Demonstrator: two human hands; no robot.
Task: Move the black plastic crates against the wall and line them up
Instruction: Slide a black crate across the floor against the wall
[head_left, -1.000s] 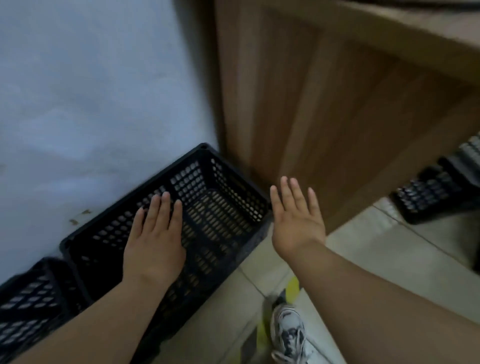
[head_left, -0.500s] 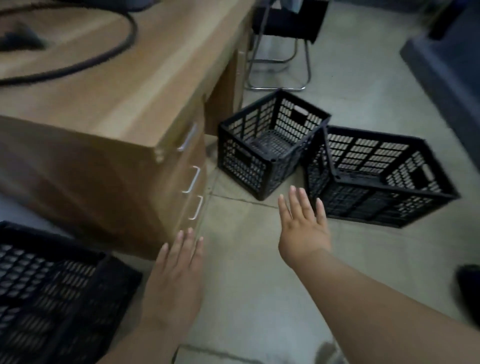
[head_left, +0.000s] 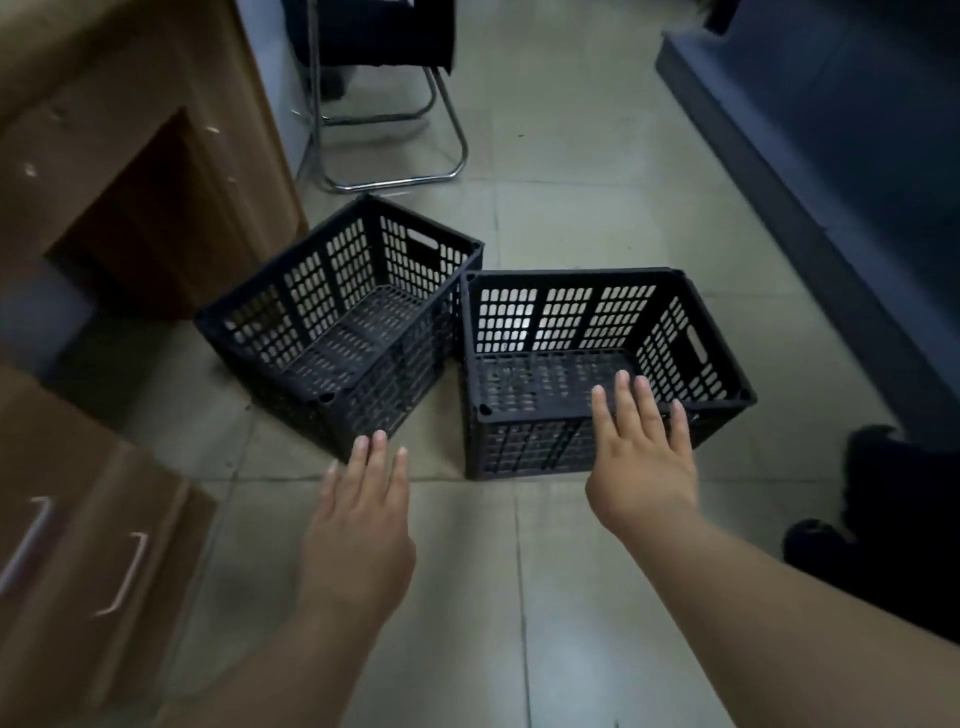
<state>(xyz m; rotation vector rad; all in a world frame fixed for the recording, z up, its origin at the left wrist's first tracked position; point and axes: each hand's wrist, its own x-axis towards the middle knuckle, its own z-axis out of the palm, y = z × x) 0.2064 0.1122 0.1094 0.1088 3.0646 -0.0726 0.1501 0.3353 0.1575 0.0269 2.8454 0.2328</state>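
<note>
Two empty black plastic crates stand on the tiled floor ahead of me, touching at a corner. The left crate (head_left: 343, 322) is turned at an angle beside the desk. The right crate (head_left: 597, 358) sits square to me. My right hand (head_left: 641, 457) hovers flat, fingers apart, over the near rim of the right crate; I cannot tell if it touches. My left hand (head_left: 361, 519) is open too, just short of the left crate's near corner, holding nothing.
A wooden desk (head_left: 140, 171) and its drawer unit (head_left: 78, 545) fill the left side. A metal chair frame (head_left: 395, 150) stands behind the crates. A dark blue cabinet (head_left: 831, 171) runs along the right. A dark object (head_left: 883, 499) lies at right.
My view has swung from the crate by the wall to the two crates on the open floor, now closer. Both open hands have reached toward them.
</note>
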